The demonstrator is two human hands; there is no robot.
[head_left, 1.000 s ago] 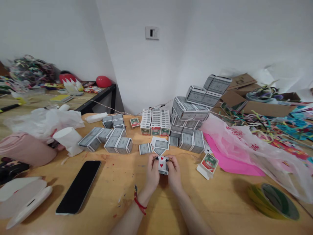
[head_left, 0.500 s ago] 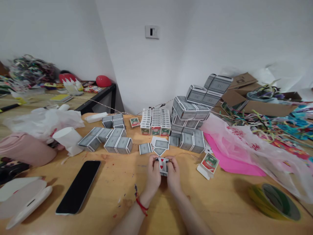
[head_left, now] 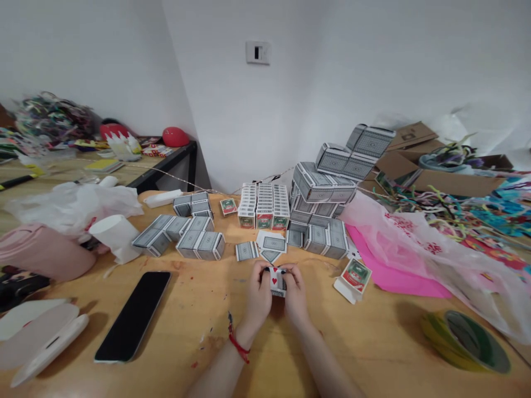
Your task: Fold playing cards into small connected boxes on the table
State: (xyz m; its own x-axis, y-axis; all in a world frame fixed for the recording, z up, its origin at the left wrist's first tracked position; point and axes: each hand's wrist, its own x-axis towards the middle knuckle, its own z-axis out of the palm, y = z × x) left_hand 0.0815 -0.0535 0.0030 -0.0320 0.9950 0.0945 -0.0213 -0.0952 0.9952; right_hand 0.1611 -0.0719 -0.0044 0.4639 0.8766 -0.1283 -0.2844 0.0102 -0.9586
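Between my two hands is a playing card [head_left: 274, 281] with red hearts, held over the table; patterned grey card back shows along its lower edge. My left hand [head_left: 260, 293] is closed on its left side, thumb on top. On the right side, my right hand [head_left: 295, 293] grips it the same way. My fingers hide much of it, so I cannot tell how many cards are there. Just beyond lie loose grey-backed playing cards [head_left: 274, 244]. Blocks built from folded cards [head_left: 201, 244] stand to the left, and a taller stack of them [head_left: 323, 185] rises at the right.
Several card boxes [head_left: 264, 205] stand in rows at the back. An opened card box [head_left: 354, 276] lies right of my hands. A black phone [head_left: 135, 318] is at the left, a roll of tape [head_left: 464, 341] at the right. A pink sheet [head_left: 398, 279] lies under a plastic bag [head_left: 394, 232].
The upper heart on the held card is now partly covered, and the card's near edge looks a little more folded. Both hands keep nearly the same place and stay closed on it.
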